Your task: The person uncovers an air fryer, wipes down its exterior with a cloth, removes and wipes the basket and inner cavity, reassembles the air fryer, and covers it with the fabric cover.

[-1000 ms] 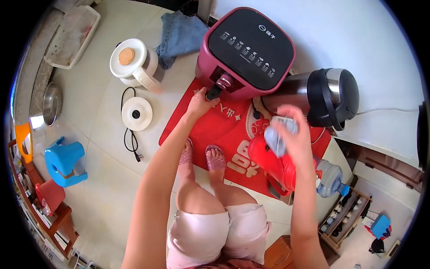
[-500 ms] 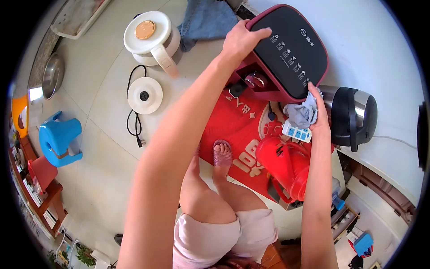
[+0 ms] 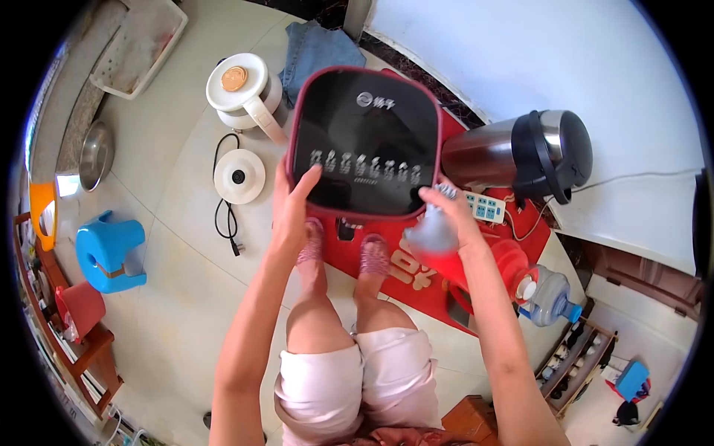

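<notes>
Between my two hands is a dark red air fryer (image 3: 364, 126) with a glossy black top panel and a row of white icons. It is held above the red mat (image 3: 535, 223), in front of my legs. My left hand (image 3: 291, 204) grips its left lower corner, thumb on the panel. My right hand (image 3: 460, 215) grips the right lower corner, also thumb on top. A crumpled grey cloth (image 3: 433, 234), blurred, hangs under my right hand, pinned against the fryer's side. The fingers beneath the fryer are hidden.
A steel kettle (image 3: 483, 152) and a power strip (image 3: 485, 207) are at the right. Nearer lie a red jug (image 3: 509, 267) and a water bottle (image 3: 550, 297). Leftward are a white-lidded glass kettle (image 3: 260, 111), its base (image 3: 239, 176), denim (image 3: 316, 56) and a blue stool (image 3: 111, 251).
Both hands have drawn the air fryer left and closer to me, turning it so its icons line up across my view. The cloth has moved along with my right hand.
</notes>
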`<state>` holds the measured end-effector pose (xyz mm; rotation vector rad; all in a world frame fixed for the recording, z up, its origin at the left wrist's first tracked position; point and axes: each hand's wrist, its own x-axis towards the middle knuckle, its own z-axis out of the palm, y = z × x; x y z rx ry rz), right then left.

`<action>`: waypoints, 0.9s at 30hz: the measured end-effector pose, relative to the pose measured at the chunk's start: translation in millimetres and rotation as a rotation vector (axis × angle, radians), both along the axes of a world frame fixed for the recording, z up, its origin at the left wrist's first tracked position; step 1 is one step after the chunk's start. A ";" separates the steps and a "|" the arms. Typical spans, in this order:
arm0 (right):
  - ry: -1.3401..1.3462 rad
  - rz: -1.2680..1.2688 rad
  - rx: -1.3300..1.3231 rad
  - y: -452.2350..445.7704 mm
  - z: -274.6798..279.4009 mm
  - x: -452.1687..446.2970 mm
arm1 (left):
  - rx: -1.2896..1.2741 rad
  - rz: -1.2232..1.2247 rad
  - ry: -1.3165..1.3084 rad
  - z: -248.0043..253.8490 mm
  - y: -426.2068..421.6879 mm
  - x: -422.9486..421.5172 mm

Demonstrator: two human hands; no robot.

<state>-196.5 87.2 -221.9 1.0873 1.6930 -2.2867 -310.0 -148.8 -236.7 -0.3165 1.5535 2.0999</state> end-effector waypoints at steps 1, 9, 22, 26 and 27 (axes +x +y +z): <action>-0.001 0.013 0.019 -11.9 5.7 8.6 | 0.012 0.016 -0.031 10.6 -8.7 11.4; -0.106 0.218 0.143 -47.2 19.0 82.4 | -0.125 -0.120 -0.041 18.5 -81.7 70.9; 0.519 0.471 1.332 -92.0 12.4 10.6 | -0.425 -0.406 0.215 20.2 -104.9 53.5; 0.766 0.843 1.099 -119.8 12.4 3.9 | -0.507 -0.428 0.255 10.3 -109.9 52.0; 0.815 0.854 1.124 -111.2 8.2 -19.5 | -0.530 -0.429 0.268 9.4 -110.5 52.3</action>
